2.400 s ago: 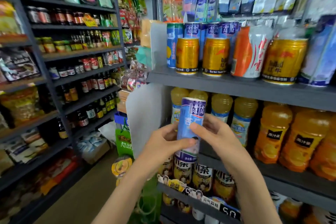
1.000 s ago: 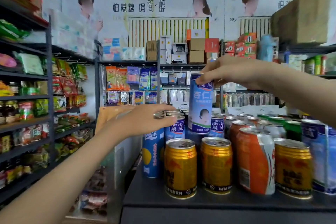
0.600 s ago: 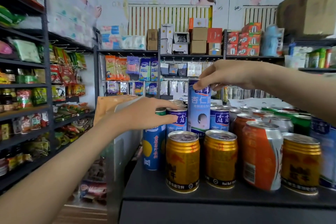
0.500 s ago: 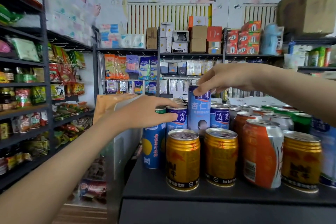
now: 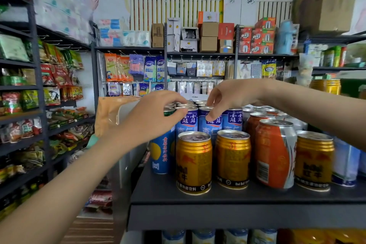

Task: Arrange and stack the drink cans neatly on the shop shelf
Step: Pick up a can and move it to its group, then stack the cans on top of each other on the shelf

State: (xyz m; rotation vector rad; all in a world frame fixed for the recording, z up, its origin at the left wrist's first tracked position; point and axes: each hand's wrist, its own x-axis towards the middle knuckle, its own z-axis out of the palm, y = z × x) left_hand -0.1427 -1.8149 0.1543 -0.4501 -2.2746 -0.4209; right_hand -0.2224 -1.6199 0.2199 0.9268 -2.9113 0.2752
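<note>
- The dark shelf (image 5: pixel 227 216) was the biggest thing in front of you, and many drink cans stood on it.
- Your left hand (image 5: pixel 146 121) hung over the tall blue can (image 5: pixel 162 152) at the left end. Its fingers were bent and its thumb was by the rim of a blue-and-white can. I could not tell if it held anything.
- Your right hand (image 5: pixel 231 95) pointed down and pinched the top of the middle blue can (image 5: pixel 206 128).
- An orange can (image 5: pixel 274 154) stood in the front row among the gold cans (image 5: pixel 194 162).
- The middle blue can stood up straight in the second row, between two cans just like it, right behind the gold cans.
</note>
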